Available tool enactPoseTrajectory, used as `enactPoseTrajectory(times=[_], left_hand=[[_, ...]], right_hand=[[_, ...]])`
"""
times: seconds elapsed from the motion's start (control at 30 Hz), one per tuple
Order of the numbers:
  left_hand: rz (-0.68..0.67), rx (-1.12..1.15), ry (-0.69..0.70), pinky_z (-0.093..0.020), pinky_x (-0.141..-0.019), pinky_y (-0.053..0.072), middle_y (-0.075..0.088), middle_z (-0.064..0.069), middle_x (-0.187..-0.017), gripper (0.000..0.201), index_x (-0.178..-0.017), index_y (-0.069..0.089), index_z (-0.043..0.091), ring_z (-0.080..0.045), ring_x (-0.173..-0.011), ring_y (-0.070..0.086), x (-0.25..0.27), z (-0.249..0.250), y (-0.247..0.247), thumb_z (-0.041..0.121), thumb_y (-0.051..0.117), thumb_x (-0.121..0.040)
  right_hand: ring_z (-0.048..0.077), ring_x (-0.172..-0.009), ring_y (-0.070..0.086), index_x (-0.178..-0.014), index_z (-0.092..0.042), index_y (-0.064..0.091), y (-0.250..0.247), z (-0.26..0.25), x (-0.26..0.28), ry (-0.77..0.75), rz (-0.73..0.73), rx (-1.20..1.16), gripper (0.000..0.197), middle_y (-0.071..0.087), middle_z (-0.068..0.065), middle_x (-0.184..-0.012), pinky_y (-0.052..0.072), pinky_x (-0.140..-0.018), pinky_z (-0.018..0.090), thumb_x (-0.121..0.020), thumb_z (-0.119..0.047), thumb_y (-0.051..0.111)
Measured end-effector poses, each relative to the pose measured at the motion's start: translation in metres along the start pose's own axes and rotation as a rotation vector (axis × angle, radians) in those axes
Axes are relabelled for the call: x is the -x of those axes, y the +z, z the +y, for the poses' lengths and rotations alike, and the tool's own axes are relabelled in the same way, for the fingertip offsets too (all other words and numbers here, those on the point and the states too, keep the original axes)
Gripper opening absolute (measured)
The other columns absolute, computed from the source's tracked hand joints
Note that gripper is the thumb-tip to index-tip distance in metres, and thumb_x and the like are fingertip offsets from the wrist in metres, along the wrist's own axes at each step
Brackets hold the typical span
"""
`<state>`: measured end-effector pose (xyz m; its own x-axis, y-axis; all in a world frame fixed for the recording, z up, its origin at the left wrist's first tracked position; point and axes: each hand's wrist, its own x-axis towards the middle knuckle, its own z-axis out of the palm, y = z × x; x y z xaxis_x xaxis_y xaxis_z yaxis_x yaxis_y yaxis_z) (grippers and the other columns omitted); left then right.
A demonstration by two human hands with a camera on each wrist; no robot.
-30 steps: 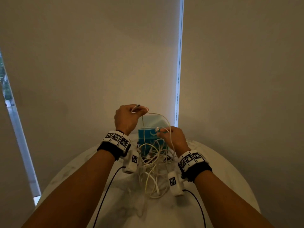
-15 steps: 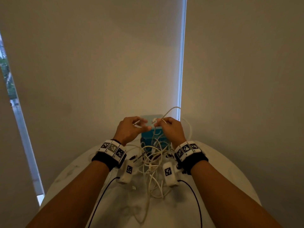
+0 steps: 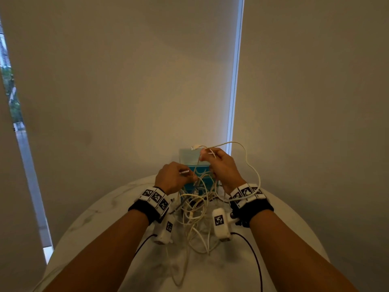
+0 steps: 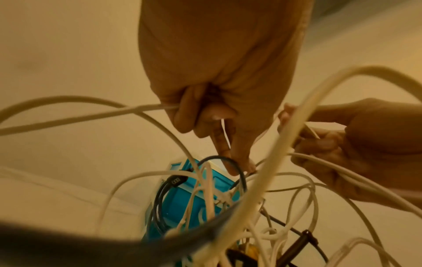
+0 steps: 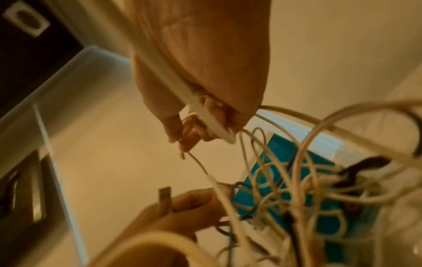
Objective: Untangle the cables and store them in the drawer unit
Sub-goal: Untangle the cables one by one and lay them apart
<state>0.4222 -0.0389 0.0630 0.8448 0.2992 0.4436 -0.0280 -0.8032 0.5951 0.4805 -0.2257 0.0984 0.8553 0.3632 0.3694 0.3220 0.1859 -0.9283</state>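
A tangle of white cables [image 3: 197, 216] with a few black ones hangs between my hands above the round marble table [image 3: 101, 213]. Behind it stands the teal drawer unit [image 3: 190, 159], also in the left wrist view [image 4: 180, 200] and the right wrist view [image 5: 283, 153]. My left hand [image 3: 174, 175] grips white cable strands, a USB plug sticking out of its fist [image 5: 165, 196]. My right hand [image 3: 219, 163] is raised higher and pinches a white cable near its plug [image 3: 195, 147]; a loop of that cable arcs out to the right [image 3: 250, 165].
The table stands against closed beige roller blinds [image 3: 126, 81], with a bright gap [image 3: 235, 81] between them. Slack cable ends trail over the tabletop toward me [image 3: 181, 270]. Black wrist-camera leads run along both forearms.
My right hand has risen and drawn a cable end up and right, widening the loop. My left hand has dropped lower, toward the tangle, and the hands have moved apart.
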Motion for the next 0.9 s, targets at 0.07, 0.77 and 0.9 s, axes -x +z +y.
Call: enactPoseTrajectory(times=[0.07,0.77,0.9], left_hand=[[0.042,0.029,-0.008,-0.041,-0.077,0.063,0.080,0.010,-0.082,0.016,-0.084,0.084,0.032,-0.010,-0.076,0.074,-0.001,-0.003,-0.003,0.048,0.087,-0.081],[0.323,0.249,0.228,-0.037,-0.088,0.062,0.081,0.016,-0.092,0.018,-0.097,0.085,0.031,0.001,-0.091,0.075,0.003,0.031,-0.020,0.045,0.085,-0.086],[0.230,0.315,0.211,-0.027,-0.087,0.060,0.080,0.018,-0.095,0.023,-0.100,0.082,0.033,0.002,-0.095,0.074,0.009,0.030,-0.026,0.046,0.089,-0.082]], right_hand=[[0.016,-0.091,0.074,-0.110,-0.017,0.072,-0.002,0.010,0.003,-0.003,-0.009,0.234,0.039,0.077,-0.001,-0.104,0.061,-0.071,0.027,-0.081,-0.037,0.090],[0.011,-0.084,0.073,-0.105,-0.020,0.080,0.009,0.026,0.007,-0.110,-0.050,0.474,0.023,0.078,-0.005,-0.091,0.060,-0.075,0.030,-0.086,-0.032,0.086],[0.011,-0.082,0.075,-0.093,-0.025,0.083,0.010,0.038,0.004,-0.104,0.015,0.525,0.022,0.079,-0.008,-0.085,0.062,-0.078,0.034,-0.090,-0.047,0.081]])
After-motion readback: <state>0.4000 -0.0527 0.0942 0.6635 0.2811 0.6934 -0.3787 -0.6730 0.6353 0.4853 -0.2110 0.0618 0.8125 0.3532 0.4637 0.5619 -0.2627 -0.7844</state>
